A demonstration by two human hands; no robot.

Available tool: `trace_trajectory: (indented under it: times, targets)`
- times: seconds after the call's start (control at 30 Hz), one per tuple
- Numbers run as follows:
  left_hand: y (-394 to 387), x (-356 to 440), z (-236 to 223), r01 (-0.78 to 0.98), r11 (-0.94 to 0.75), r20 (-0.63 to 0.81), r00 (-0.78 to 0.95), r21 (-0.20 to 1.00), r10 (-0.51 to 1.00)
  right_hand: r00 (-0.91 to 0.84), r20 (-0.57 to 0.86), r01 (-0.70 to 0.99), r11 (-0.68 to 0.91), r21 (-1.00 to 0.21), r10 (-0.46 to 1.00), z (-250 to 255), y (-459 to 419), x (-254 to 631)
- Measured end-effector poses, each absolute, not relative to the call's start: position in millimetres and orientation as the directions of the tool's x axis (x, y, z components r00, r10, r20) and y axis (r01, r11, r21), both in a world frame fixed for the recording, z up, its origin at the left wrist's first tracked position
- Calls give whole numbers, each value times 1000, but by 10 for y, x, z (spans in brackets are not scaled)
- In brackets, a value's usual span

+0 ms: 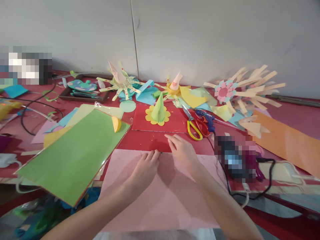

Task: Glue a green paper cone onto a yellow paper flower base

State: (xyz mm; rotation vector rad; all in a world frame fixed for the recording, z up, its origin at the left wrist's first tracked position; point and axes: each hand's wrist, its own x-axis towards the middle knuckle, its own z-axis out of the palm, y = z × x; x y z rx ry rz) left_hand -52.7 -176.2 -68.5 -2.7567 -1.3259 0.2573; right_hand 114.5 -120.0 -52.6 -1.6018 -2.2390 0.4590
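A large pink sheet of paper (160,200) lies in front of me, its near end hanging past the table edge. My left hand (146,166) is closed at the sheet's far edge, fingers bent and close together on the paper. A tiny dark spot, too small to name, shows beside its fingertips. Just to the right, my right hand (183,151) hovers over the same edge, index finger stretched out and thumb a little apart. Beyond both hands, a green paper cone (158,110) stands on a yellow paper flower (148,118), on a red sheet (177,120).
Yellow-handled scissors (194,130) and a blue glue gun (208,120) lie right of the red sheet. Green paper in a clear sleeve (77,153) is at left, orange paper (287,146) at right. Paper crafts (120,80) line the wall; a cable (271,180) loops at right.
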Motion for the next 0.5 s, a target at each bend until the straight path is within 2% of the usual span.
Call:
trace_trajectory:
  times: [0.1, 0.17, 0.27, 0.37, 0.43, 0.5]
  targets:
    - [-1716, -613, -677, 770, -636, -104, 629, -56, 770, -387, 78, 820, 382, -427, 919, -478, -934, 1120]
    - [-1710, -646, -673, 771, -636, -93, 632, -20, 769, -504, 87, 774, 494, -397, 859, -517, -810, 1102]
    - [-1734, -631, -645, 759, -649, -107, 643, -43, 759, -613, 107, 727, 611, -312, 783, -629, -705, 1087]
    - [-1706, -623, -581, 754, -656, -148, 646, -25, 749, -608, 135, 728, 617, -298, 782, -727, -661, 1105]
    - [-1609, -675, -528, 767, -635, -170, 640, 92, 749, -596, 123, 720, 596, -354, 793, -763, -648, 1137]
    - [-1457, -762, -482, 785, -561, -177, 610, 263, 772, -593, 85, 695, 563, -448, 801, -772, -642, 1177]
